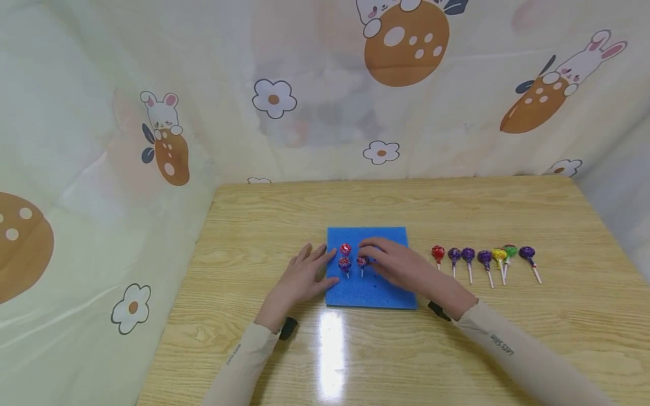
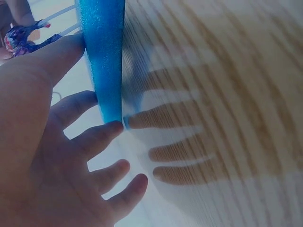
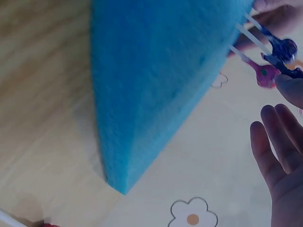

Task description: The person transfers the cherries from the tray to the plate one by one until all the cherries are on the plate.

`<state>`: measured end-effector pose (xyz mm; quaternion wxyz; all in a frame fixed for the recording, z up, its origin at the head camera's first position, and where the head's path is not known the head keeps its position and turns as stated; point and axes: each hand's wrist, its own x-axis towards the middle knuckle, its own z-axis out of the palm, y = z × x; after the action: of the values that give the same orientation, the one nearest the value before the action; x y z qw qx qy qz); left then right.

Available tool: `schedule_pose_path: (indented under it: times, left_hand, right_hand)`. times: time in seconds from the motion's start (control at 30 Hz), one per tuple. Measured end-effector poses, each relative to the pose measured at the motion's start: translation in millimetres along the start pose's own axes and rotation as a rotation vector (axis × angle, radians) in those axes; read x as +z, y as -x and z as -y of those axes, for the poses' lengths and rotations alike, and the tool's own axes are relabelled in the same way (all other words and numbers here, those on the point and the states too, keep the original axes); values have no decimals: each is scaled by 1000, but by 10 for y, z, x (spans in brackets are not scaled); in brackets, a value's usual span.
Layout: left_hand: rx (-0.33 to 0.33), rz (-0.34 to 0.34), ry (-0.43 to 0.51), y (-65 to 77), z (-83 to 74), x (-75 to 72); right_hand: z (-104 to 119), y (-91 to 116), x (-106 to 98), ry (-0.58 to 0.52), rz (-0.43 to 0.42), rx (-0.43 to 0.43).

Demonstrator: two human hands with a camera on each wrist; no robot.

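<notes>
A blue foam block [image 1: 370,298] lies on the table, with lollipops standing upright by their white sticks. A red-topped lollipop [image 1: 345,248] is behind a purple-and-red lollipop [image 1: 345,264] on the block's left part. My right hand [image 1: 398,265] reaches over the block and pinches the head of another purple-and-red lollipop [image 1: 362,261], whose stick stands in the foam. In the right wrist view, a fingertip meets a dark wrapper [image 3: 279,64] while the other fingers extend. Fingers spread, my left hand [image 1: 299,279] touches the block's left edge; its thumb and fingertips lie against the foam [image 2: 102,61].
To the right of the block lies a loose row of lollipops: a red one [image 1: 438,252], several purple ones [image 1: 468,255], a yellow one [image 1: 500,256] and a green one [image 1: 510,250]. Small holes show in the foam. A patterned curtain [image 1: 315,141] hangs behind the wooden table [image 1: 269,214].
</notes>
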<state>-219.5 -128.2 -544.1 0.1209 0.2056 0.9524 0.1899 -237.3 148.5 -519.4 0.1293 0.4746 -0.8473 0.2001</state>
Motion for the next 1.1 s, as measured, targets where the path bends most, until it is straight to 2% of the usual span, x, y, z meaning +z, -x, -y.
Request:
schedule_pose_path:
  times: [0.2, 0.47, 0.83, 1.1]
  left_hand:
    - [2, 2, 2, 6, -9, -4]
    - [-2, -6, -5, 13, -14, -4]
    - [3, -8, 1, 22, -15, 7]
    - [3, -8, 5, 25, -21, -1]
  right_hand:
    - [-45, -4, -103, -54, 13, 105]
    - [-107, 37, -124, -129, 18, 145]
    - [-191, 138, -84, -429, 110, 293]
    - [-264, 165, -120, -490, 130, 320]
